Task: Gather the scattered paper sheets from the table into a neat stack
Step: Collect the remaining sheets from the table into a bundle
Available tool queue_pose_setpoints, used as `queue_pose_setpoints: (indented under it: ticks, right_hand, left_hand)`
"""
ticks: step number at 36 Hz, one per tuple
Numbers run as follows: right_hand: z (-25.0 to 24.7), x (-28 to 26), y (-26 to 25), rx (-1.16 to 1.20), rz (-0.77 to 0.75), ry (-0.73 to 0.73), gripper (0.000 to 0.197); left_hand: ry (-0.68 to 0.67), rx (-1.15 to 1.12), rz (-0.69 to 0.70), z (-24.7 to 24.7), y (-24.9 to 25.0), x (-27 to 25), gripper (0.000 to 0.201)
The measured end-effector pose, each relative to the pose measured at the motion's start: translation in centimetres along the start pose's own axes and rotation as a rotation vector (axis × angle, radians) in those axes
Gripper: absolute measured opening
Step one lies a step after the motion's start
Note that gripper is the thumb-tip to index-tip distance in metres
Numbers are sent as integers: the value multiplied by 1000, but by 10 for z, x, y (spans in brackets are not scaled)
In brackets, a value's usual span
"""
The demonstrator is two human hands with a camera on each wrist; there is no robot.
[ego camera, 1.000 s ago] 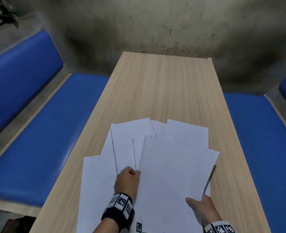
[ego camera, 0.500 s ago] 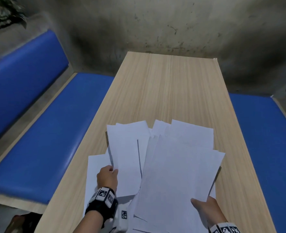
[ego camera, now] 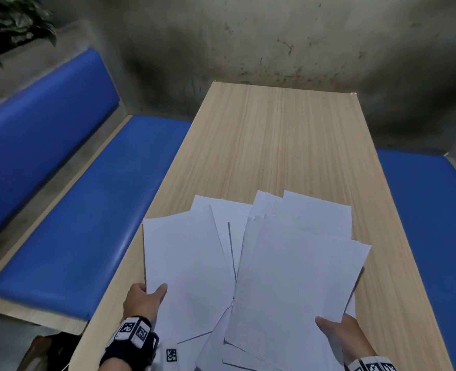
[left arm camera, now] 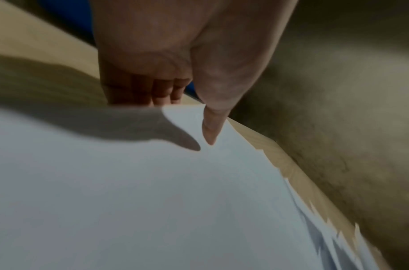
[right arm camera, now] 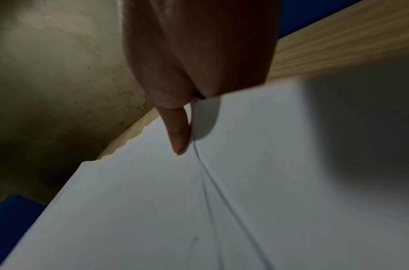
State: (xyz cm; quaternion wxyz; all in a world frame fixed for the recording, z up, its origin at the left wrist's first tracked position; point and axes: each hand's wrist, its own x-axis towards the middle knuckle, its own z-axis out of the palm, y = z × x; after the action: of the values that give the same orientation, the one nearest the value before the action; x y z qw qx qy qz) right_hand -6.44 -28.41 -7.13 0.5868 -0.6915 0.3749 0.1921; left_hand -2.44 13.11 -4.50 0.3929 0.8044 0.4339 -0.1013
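Left hand [ego camera: 143, 301] pinching one sheet [ego camera: 186, 266] at its near left corner, thumb on top, fingers apparently beneath. Right hand [ego camera: 340, 336] gripping fanned sheets [ego camera: 296, 274] at their near right corner, thumb on top. Both lots overlapping at the table's [ego camera: 275, 145] near end. Blue benches [ego camera: 87, 210] alongside.

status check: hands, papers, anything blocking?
Left hand pinches the leftmost sheet at its near corner. Right hand grips the fanned papers, thumb on top. Papers not squared yet. Table beyond shows nothing blocking.
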Motion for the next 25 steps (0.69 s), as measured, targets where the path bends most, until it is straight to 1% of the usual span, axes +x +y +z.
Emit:
queue_pose_setpoints:
  ticks: [2,3,4,6,8,10,12,14,17,20,21,22,23,25]
  right_hand:
    - [0,-1,-1,2,9,-13,15]
    - [0,-1,-2,-4,13,-15,16]
    - [0,-1,-2,-13,11,-16,17]
    - [-1,0,-2,-24,11,-6,18]
    - [-1,1,-1,-26,8,-3,16]
    - [-1,1,-1,-20,15,-8,16]
    - [-1,2,1,0,17,-11,17]
    - [-1,3,2,9,16,-17,19]
    - [-1,3,3,12,13,-17,20]
    - [-1,3,3,11,7,-10,16]
    - [-1,2,2,7,7,-9,15]
    - [-1,2,2,1,3,-11,14]
    - [-1,2,2,-7,0,-11,14]
    - [-1,3,3,-18,-2,-6,15]
  left_hand:
    - [19,-53,80,1,2,-2,18]
    - [36,-71,141,1,4,-4,12]
    - [52,-96,219,2,7,-7,10]
    - [80,-135,357,1,17,-15,15]
    - [72,-196,435,0,27,-15,10]
    - [43,-277,440,2,34,-5,12]
    - [30,-294,443,5,43,5,13]
    - [13,-264,457,10,54,12,13]
    - [-9,-163,438,20,69,23,24]
    - [-98,28,417,29,75,35,13]
    - [-135,45,392,34,71,42,10]
    - [-163,40,369,38,71,45,12]
    - [-175,28,347,39,72,44,13]
    - [-188,-24,309,39,79,32,7]
